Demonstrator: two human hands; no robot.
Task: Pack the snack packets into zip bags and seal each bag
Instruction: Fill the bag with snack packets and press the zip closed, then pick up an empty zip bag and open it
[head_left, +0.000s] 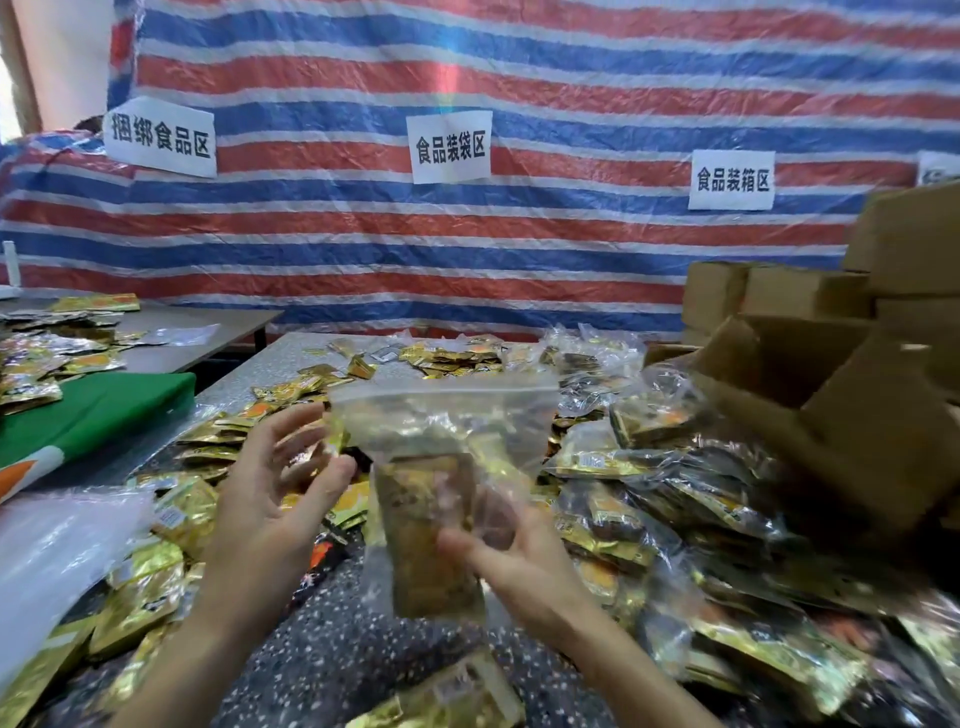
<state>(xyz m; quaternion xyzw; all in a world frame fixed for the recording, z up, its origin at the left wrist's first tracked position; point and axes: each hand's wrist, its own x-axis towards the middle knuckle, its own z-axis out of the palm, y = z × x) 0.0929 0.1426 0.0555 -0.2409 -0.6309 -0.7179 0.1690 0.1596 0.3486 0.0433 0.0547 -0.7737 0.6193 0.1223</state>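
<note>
Your right hand (519, 561) grips the lower part of the clear zip bag (447, 415), held upright over the speckled table (332, 639), centre near. Gold snack packets (426, 530) sit inside it. The blur hides whether its top is sealed. Your left hand (270, 493) is spread wide just left of the bag, contact unclear. Near left lie loose packets (145, 587); to the right, filled bags (649, 467) and cardboard boxes (810, 395).

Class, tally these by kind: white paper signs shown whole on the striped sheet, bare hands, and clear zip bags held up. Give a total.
White paper signs shown whole: 3
Bare hands, the left hand and the right hand: 2
Clear plastic zip bag held up: 1
Total: 6
</note>
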